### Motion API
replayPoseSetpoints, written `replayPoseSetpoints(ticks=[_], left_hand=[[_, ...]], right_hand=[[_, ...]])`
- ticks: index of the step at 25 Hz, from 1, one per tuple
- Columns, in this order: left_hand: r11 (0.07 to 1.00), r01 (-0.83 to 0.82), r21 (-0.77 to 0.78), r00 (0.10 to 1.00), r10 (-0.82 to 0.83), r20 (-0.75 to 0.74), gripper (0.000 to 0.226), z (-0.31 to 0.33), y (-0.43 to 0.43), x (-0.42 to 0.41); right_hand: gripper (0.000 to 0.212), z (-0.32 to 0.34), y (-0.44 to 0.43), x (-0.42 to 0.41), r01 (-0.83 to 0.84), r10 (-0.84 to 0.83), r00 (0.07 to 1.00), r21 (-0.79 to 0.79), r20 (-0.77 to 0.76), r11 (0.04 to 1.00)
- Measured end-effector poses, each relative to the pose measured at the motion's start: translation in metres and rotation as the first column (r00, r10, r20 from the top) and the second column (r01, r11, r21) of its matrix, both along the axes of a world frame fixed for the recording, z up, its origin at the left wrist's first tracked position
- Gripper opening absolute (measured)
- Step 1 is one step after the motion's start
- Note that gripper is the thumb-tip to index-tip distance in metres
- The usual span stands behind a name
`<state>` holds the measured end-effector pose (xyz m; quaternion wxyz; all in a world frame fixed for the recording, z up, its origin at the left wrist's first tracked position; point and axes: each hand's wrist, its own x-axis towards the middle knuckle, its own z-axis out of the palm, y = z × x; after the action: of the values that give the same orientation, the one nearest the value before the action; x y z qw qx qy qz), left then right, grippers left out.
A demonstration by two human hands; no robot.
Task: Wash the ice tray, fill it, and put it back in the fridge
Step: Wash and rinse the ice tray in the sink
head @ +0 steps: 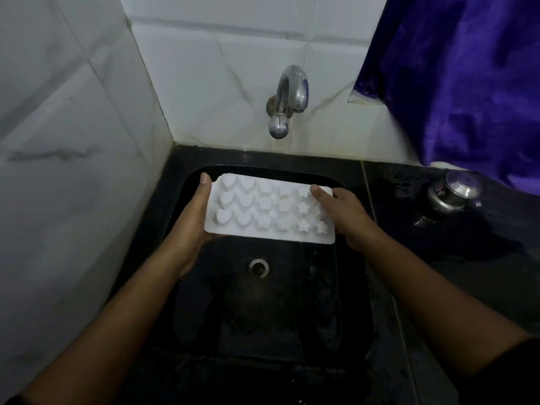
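A white ice tray with heart, flower and star shapes bulging toward me is held over the black sink. My left hand grips its left end, thumb along the edge. My right hand grips its right end, thumb lying on the star shapes. The tray hangs below the chrome tap on the tiled wall. No water is seen running.
The sink drain sits under the tray. A small steel vessel stands on the wet black counter at right. A purple cloth hangs at the upper right. White tiled walls close the left and back.
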<state>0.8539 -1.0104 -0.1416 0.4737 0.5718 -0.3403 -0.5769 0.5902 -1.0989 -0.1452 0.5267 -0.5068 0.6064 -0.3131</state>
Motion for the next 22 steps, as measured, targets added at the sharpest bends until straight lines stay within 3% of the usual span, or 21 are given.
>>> replayPoseSetpoints(ticks=[2, 3, 5, 7, 10, 13, 15, 17, 19, 20, 22], left_hand=[[0.995, -0.097, -0.002, 0.995, 0.097, 0.003, 0.082, -0.006, -0.002, 0.004], [0.991, -0.137, 0.001, 0.991, 0.137, -0.006, 0.082, -0.013, -0.002, 0.007], [0.976, -0.203, 0.077, 0.968, 0.212, -0.134, 0.081, -0.024, -0.003, 0.012], [0.946, -0.266, 0.184, 0.896, 0.313, -0.315, 0.080, -0.035, -0.004, 0.014], [0.907, -0.335, 0.256, 0.790, 0.419, -0.448, 0.063, -0.048, -0.010, 0.015], [0.915, -0.278, 0.292, 0.812, 0.387, -0.438, 0.052, -0.063, -0.016, 0.016], [0.903, -0.307, 0.300, 0.812, 0.412, -0.412, 0.048, -0.073, -0.019, 0.020], [0.899, -0.340, 0.276, 0.818, 0.427, -0.385, 0.051, -0.080, -0.024, 0.026], [0.904, -0.355, 0.238, 0.831, 0.422, -0.364, 0.054, -0.084, -0.026, 0.032], [0.903, -0.366, 0.226, 0.832, 0.426, -0.356, 0.055, -0.086, -0.027, 0.034], [0.900, -0.379, 0.214, 0.833, 0.433, -0.345, 0.058, -0.086, -0.028, 0.038]], right_hand=[[0.021, 0.003, 0.001, -0.003, -0.070, 0.075, 0.996, -0.084, 0.051, 0.994], [0.020, 0.001, 0.003, -0.006, -0.139, 0.144, 0.990, -0.200, 0.008, 0.970], [0.021, -0.011, 0.010, -0.016, -0.370, 0.274, 0.925, -0.461, -0.264, 0.807], [0.023, -0.029, 0.019, -0.023, -0.569, 0.272, 0.810, -0.584, -0.520, 0.579], [0.019, -0.048, 0.025, -0.025, -0.686, 0.219, 0.717, -0.615, -0.662, 0.389], [0.025, -0.054, 0.024, -0.029, -0.774, 0.282, 0.627, -0.542, -0.726, 0.326], [0.041, -0.052, 0.017, -0.029, -0.785, 0.357, 0.614, -0.497, -0.704, 0.369], [0.042, -0.043, 0.002, -0.017, -0.656, 0.353, 0.742, -0.507, -0.570, 0.559], [0.031, -0.029, -0.025, 0.006, -0.376, 0.275, 0.921, -0.445, -0.276, 0.813], [0.027, -0.019, -0.044, 0.021, -0.239, 0.214, 0.970, -0.336, -0.111, 0.911], [0.027, 0.001, -0.086, 0.050, -0.111, 0.121, 0.979, -0.069, 0.166, 0.991]])
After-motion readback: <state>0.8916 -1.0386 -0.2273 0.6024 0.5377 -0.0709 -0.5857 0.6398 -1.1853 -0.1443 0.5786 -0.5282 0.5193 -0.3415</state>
